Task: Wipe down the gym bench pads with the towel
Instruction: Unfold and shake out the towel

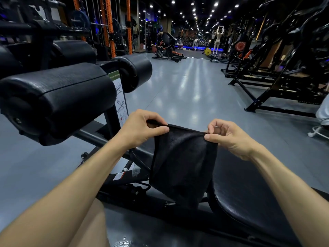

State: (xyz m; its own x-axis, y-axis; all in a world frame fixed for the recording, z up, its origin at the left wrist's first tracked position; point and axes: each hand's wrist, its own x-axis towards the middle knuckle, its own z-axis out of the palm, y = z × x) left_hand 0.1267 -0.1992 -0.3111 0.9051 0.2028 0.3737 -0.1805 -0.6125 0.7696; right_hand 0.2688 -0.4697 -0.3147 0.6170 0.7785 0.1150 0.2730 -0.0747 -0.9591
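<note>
Towel pinched by left hand, right hand, above bench pad

Both hands held a black towel up by its top edge, the left hand pinching one corner and the right hand pinching the other, so the cloth hung down in front of the bench. Below and to the right lay the black seat pad, its surface shiny. To the left stood a thick roller pad on the bench frame, with a second roller pad beyond it and an instruction sticker between them. Grey floor stretched ahead between weight machines.
</note>
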